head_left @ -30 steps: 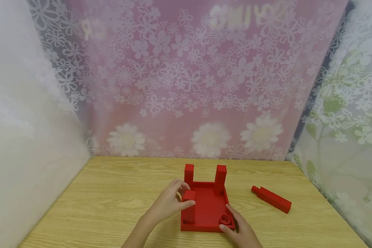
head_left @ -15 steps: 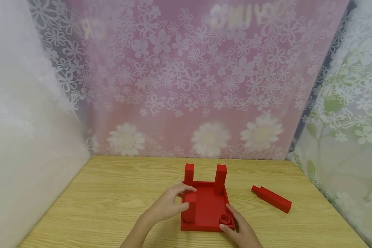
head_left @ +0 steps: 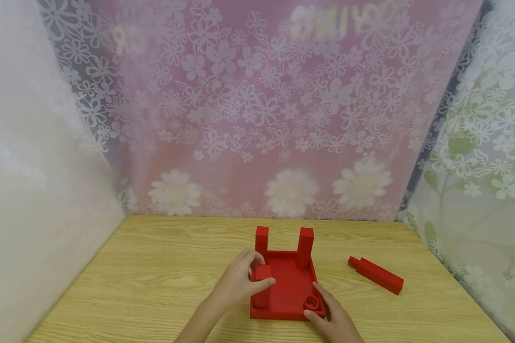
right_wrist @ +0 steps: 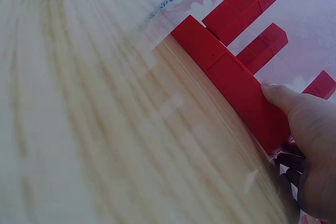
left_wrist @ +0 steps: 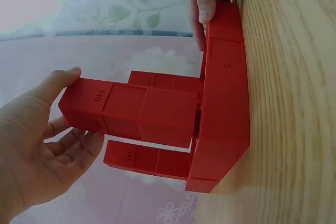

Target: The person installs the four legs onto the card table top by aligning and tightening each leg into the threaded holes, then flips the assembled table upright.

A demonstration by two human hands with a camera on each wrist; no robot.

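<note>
A red tabletop [head_left: 288,288] with a raised rim lies underside up on the table. Square red legs stand upright at its two far corners and its near left one. My left hand [head_left: 233,282] holds the top end of the near left leg [head_left: 262,296], thumb on one side and curled fingers on the other. In the left wrist view, a narrow dark gap shows between this leg [left_wrist: 128,111] and the tabletop. At the near right corner, beside a round ring socket [head_left: 311,303], my right hand [head_left: 335,320] grips the tabletop edge, its thumb on the front face [right_wrist: 231,82].
A loose red leg [head_left: 377,275] with a narrower, notched end lies to the right of the tabletop. The wood-grain table [head_left: 163,271] is bounded by a pink floral curtain [head_left: 257,143] behind and pale sheets at both sides.
My left fingers loosened around the top of the near left leg, shifted round it, and took hold again. The leg turned slightly at most. My right hand and the tabletop stayed in place.
</note>
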